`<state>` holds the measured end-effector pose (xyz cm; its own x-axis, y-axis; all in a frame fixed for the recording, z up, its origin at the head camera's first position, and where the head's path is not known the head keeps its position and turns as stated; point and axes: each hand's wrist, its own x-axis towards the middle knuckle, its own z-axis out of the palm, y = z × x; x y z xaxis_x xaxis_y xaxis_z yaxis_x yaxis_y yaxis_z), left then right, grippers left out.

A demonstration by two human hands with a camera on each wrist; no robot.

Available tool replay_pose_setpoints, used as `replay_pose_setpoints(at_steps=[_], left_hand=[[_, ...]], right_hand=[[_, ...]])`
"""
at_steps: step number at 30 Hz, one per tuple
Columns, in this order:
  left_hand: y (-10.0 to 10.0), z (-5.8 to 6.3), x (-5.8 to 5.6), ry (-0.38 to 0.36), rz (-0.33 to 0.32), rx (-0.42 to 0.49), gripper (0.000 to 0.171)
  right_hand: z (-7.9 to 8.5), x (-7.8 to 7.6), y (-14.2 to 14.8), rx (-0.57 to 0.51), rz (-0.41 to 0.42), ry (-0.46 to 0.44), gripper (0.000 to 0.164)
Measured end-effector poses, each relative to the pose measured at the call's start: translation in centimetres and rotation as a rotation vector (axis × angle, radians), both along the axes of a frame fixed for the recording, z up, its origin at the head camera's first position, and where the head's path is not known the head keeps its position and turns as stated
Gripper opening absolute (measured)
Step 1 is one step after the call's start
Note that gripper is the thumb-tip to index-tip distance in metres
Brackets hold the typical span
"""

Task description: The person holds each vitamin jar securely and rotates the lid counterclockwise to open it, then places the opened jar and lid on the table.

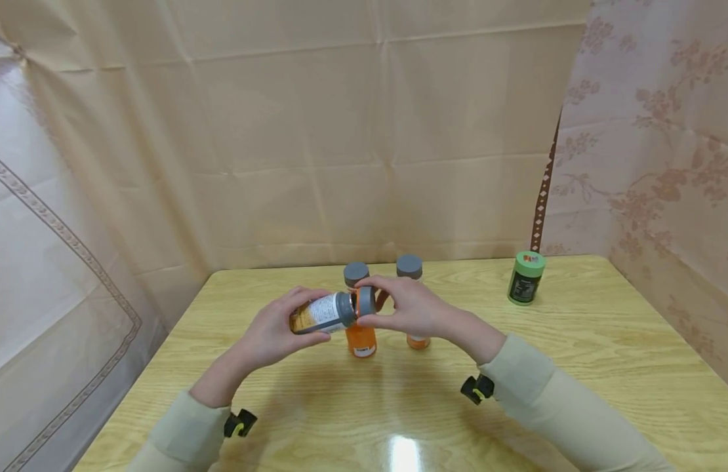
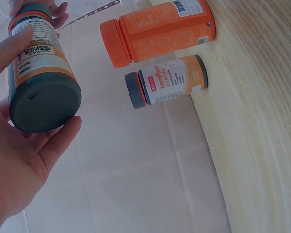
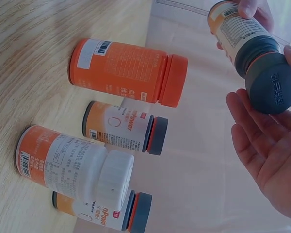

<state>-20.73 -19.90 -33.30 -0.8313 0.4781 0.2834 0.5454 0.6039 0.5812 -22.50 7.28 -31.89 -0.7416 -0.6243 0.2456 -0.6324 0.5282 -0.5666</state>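
Held on its side above the table is a pill bottle (image 1: 323, 313) with a white and orange label. My left hand (image 1: 273, 328) grips it near its base. At its neck, the fingers of my right hand (image 1: 412, 307) pinch the dark grey cap (image 1: 366, 301). An orange ring (image 3: 261, 55) shows between cap and neck in the right wrist view. Just behind my hands stands an orange bottle (image 1: 361, 341), partly covered in the head view by the held bottle.
Two upright bottles with grey caps (image 1: 356, 271) (image 1: 409, 265) stand further back. A white-capped bottle (image 3: 77, 162) stands near them, mostly hidden behind my right hand in the head view. At the back right is a black jar with a green lid (image 1: 529, 262). Cloth curtains (image 1: 293, 131) surround the table (image 1: 588, 341).
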Motion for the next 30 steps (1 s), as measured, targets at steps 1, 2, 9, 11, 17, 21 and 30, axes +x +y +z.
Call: replay_pose_setpoints(at_steps=[1, 2, 9, 11, 17, 21, 30], left_hand=[[-0.1, 0.0, 0.0, -0.001, 0.001, 0.005, 0.060], [-0.2, 0.0, 0.0, -0.002, 0.004, 0.010, 0.060], [-1.3, -0.4, 0.0, 0.005, 0.015, 0.041, 0.060], [-1.6, -0.6, -0.1, 0.016, 0.024, 0.043, 0.060], [-2.8, -0.8, -0.4, 0.029, 0.043, 0.074, 0.059], [-3.5, -1.0, -0.7, 0.022, 0.055, 0.088, 0.059], [-5.2, -1.7, -1.1, -0.004, 0.099, 0.115, 0.062]], right_hand=[[0.0, 0.0, 0.0, -0.001, -0.004, -0.001, 0.057], [0.0, 0.0, 0.0, -0.003, -0.007, -0.003, 0.057], [-0.1, -0.1, -0.2, -0.011, -0.020, 0.003, 0.053], [-0.1, -0.1, -0.3, -0.007, -0.032, 0.009, 0.051], [-0.1, -0.3, -0.5, -0.002, -0.047, 0.021, 0.049], [-0.3, -0.4, -0.6, -0.011, -0.028, 0.037, 0.050], [-0.8, -0.9, -0.9, -0.031, 0.014, 0.033, 0.051]])
